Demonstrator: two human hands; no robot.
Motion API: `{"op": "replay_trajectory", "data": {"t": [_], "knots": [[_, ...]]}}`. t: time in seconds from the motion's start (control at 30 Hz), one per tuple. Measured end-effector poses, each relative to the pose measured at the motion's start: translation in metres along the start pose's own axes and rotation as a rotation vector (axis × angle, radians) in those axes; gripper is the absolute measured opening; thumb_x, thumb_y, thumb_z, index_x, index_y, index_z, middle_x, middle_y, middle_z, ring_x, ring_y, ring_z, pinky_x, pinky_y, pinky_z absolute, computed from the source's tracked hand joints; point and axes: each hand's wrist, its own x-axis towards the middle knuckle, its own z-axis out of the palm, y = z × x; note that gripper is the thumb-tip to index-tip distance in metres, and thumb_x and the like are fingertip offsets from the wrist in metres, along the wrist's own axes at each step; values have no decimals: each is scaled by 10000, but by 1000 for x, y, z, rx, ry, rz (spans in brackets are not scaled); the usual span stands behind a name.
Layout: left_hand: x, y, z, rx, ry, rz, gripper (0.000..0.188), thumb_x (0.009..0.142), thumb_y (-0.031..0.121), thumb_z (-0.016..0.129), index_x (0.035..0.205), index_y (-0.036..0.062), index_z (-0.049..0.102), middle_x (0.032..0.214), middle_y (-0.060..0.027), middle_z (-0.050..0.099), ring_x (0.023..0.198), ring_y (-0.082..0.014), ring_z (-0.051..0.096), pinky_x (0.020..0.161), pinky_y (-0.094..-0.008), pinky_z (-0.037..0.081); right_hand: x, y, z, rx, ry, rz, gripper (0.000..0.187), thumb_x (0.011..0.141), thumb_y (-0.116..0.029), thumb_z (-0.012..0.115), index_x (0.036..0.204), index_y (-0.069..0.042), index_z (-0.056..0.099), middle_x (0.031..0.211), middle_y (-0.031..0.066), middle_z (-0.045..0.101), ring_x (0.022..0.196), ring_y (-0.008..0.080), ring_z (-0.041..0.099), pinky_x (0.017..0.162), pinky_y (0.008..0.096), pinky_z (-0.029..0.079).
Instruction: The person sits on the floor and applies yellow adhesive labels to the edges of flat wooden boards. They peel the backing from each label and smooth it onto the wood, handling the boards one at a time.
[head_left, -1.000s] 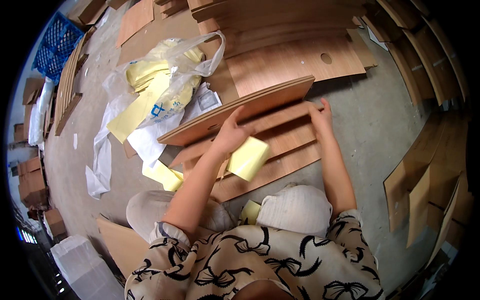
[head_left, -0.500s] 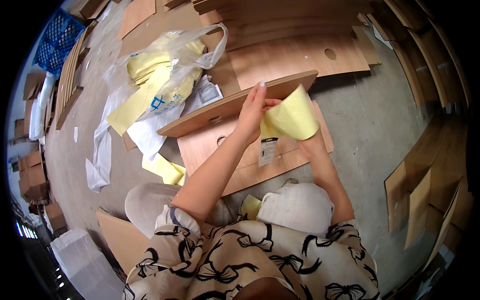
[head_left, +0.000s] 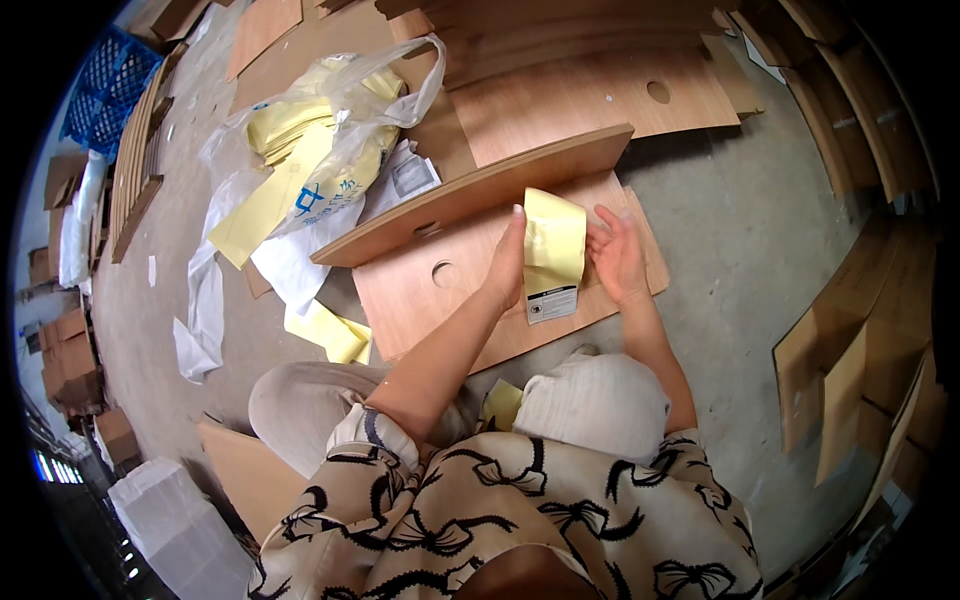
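A yellow label sheet (head_left: 555,235) with a white printed label (head_left: 552,304) at its lower end stands out over the lower plywood board (head_left: 500,330). My left hand (head_left: 510,258) is along the sheet's left edge, thumb up, seemingly gripping it; the fingers behind are hidden. On the other side, my right hand (head_left: 620,258) has its fingers apart, the tips close to the sheet's right edge. Beyond both hands a plywood panel (head_left: 480,195) with a cut-out hole stands on edge across the board.
A clear plastic bag (head_left: 415,100) full of yellow label sheets (head_left: 285,130) lies at the left. More plywood (head_left: 600,110) is stacked ahead. Folded yellow paper (head_left: 328,335) lies by my left knee. Cardboard pieces (head_left: 810,390) stand at the right, a blue crate (head_left: 108,90) far left.
The yellow sheet, curled over toward my right wrist before, now hangs straighter with its printed label facing up. My right hand has come out from behind it and its fingers have spread.
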Motion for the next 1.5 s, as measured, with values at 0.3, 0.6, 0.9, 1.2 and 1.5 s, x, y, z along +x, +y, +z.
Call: {"op": "replay_trajectory", "data": {"t": [0.3,0.6,0.9,1.2,1.5], "knots": [[-40,8,12,221,-277,30,831,715,-159,606,1421,118,266,1174,-103,566,925,-137,609,810,-263,507,14,-2,-24,-177,159,-69,191,816,-42,649,977,20,569,893,103,638,763,160,626,672,274,523],[-32,8,9,390,-211,67,485,741,-151,535,1204,-9,550,1009,-50,643,874,-85,595,787,-224,496,-23,-24,0,-1202,10,-904,224,742,-41,663,964,-46,636,1036,87,583,928,258,526,822,364,437],[-48,23,23,303,-218,98,367,778,-70,538,1139,-23,588,925,-30,645,820,-72,576,737,-208,475,-52,-21,23,-1374,-284,-1089,156,666,7,664,812,-37,632,918,39,585,894,252,496,794,357,396],[-24,49,-115,1552,-389,-74,321,743,351,673,704,32,677,614,-102,606,534,-158,547,525,-307,430,-67,-1,43,-857,-322,-626,77,797,7,617,855,-10,569,890,59,604,888,173,549,793,300,451],[-77,97,-156,2492,-371,-352,240,793,267,636,964,104,679,965,-92,653,888,-253,630,733,-368,494,-25,-27,18,-1039,-200,-579,106,773,4,615,861,-38,572,793,60,595,740,188,583,725,307,463]]}}
